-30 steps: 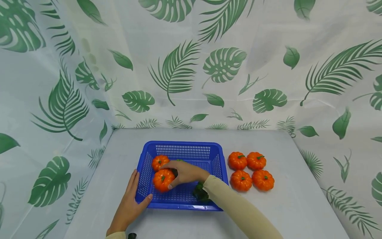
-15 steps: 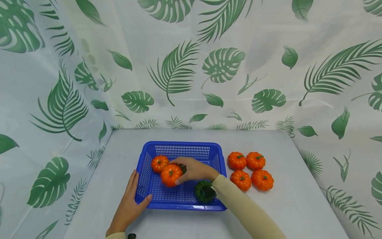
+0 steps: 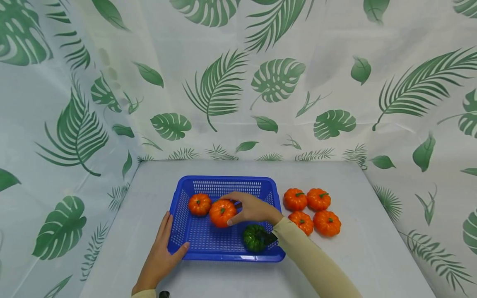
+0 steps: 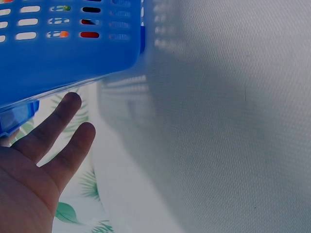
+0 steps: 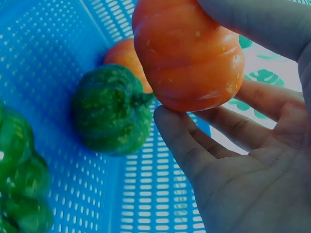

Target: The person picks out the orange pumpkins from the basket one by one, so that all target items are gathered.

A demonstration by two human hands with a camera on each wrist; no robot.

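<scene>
Fingers (image 3: 230,195) of my right hand (image 3: 252,208) grip a round orange pumpkin (image 3: 221,215) over the blue plastic basket (image 3: 227,178); left fingers (image 3: 162,231) lie straight.

The basket (image 3: 220,256) casts soft shadow in the bright head view.

Basket (image 3: 231,257), near left: we've got decent room there
Near right: shiny green vegetable (image 3: 254,238) blocks us
Left edge: left hand (image 3: 160,254) hogs it
Right outside: pumpkin cluster (image 3: 316,206) in our way
Front counter (image 3: 231,279): we're good
</scene>
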